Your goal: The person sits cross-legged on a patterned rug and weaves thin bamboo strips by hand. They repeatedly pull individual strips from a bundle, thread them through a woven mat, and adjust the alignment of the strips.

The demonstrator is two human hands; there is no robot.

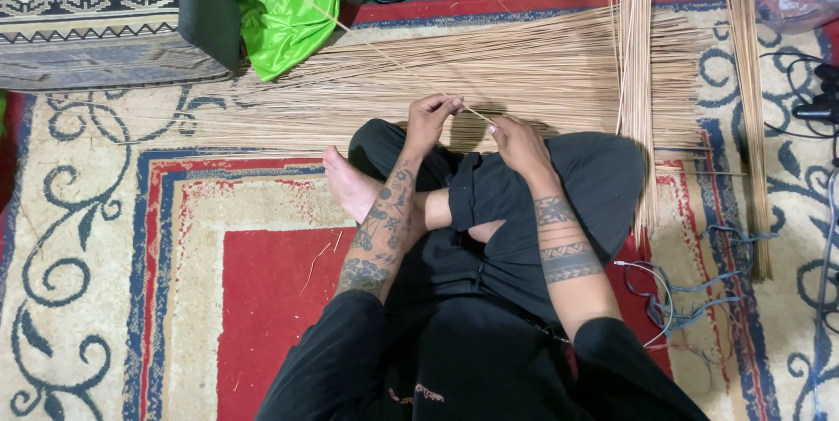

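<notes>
Beyond the hands (476,124), a stick pile (489,80) (green cloth (280,1) left).

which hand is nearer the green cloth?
Left. The left hand pinches the thin stick that runs up toward the green cloth, below and right of the cloth. The right hand grips the stick's near end, farther right.
</notes>
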